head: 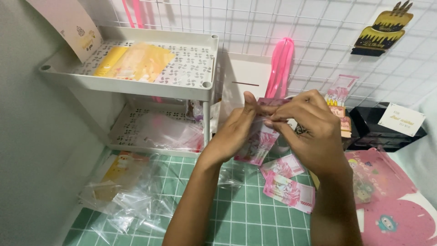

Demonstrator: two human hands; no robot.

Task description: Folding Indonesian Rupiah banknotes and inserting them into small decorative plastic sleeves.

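My left hand (234, 132) and my right hand (307, 130) are raised together above a green grid cutting mat (236, 214). Between their fingers they hold a pink banknote (257, 143), which hangs down below the fingers, partly inside what looks like a thin clear sleeve. Both thumbs and forefingers pinch its upper edge. Two more pink banknotes (287, 184) lie on the mat just below the hands.
A white two-tier shelf (136, 82) stands at the left with yellow packets and clear bags. Loose clear plastic bags (123, 200) lie on the mat's left. A wire grid wall (318, 32) holds pink ribbon (278, 66). Pink printed sheets (387, 200) lie right.
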